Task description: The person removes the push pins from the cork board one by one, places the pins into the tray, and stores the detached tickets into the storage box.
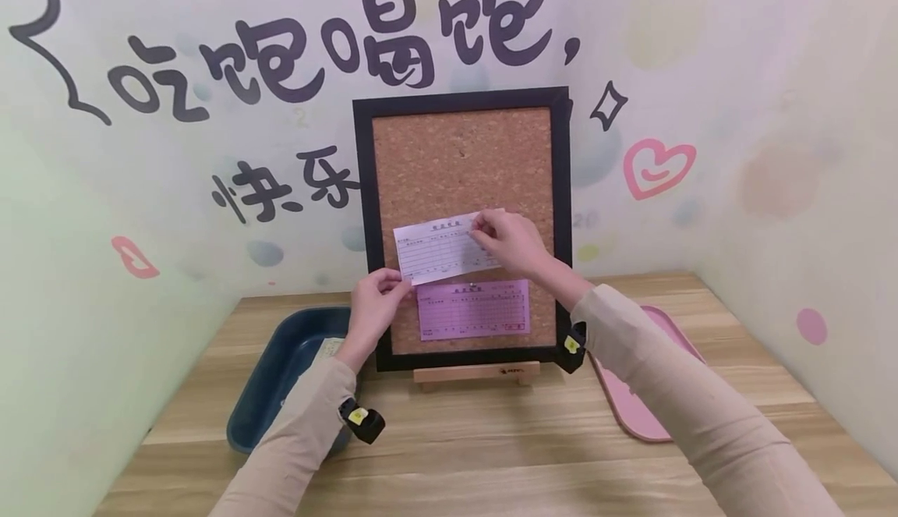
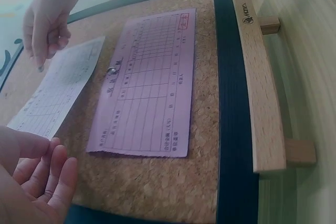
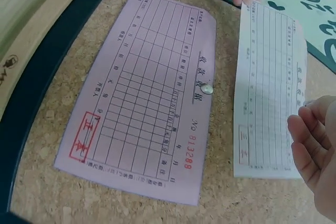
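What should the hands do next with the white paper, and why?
Probably the left hand should lift its corner of the white paper a little: that end sits lower, so the paper slants more than the pink paper pinned below it.

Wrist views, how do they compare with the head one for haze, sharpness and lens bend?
Left wrist view: hazy, the white slip greyish with faint print; right wrist view: crisper, the pink slip showing a legible red number, the dark frame bowing at left; head view: brighter, but the slips' fine print too small to read.
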Action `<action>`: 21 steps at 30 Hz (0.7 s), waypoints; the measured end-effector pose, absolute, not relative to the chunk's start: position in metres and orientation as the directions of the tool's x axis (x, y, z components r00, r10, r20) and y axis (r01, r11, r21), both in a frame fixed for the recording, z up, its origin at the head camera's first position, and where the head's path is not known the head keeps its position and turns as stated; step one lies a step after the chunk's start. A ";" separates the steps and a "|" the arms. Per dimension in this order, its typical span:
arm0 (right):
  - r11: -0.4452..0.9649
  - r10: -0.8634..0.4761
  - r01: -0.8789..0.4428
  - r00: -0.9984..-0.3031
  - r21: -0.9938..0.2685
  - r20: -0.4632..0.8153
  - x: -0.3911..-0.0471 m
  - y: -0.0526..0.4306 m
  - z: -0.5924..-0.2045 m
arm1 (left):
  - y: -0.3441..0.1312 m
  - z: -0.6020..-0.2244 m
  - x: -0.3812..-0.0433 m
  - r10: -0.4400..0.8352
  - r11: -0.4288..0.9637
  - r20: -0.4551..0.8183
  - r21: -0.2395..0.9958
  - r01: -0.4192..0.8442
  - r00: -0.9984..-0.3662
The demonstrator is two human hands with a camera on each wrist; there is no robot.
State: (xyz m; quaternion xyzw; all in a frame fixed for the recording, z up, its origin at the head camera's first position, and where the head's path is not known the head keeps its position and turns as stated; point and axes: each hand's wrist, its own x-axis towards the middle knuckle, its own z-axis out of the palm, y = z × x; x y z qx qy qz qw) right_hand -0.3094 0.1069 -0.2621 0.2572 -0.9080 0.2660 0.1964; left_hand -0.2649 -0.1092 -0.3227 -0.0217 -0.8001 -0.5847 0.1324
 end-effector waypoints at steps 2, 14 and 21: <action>0.726 -0.364 -0.572 -0.791 -0.383 0.492 -0.305 0.110 -0.261 | -0.112 -0.322 -0.262 -0.122 0.325 0.243 0.926 0.192 -0.962; 0.745 -0.373 -0.579 -0.773 -0.331 0.514 -0.284 0.133 -0.259 | -0.138 -0.316 -0.243 -0.131 0.341 0.242 0.922 0.186 -0.961; 0.706 -0.374 -0.608 -0.755 -0.362 0.539 -0.278 0.154 -0.269 | -0.159 -0.317 -0.232 -0.133 0.407 0.270 0.892 0.195 -0.954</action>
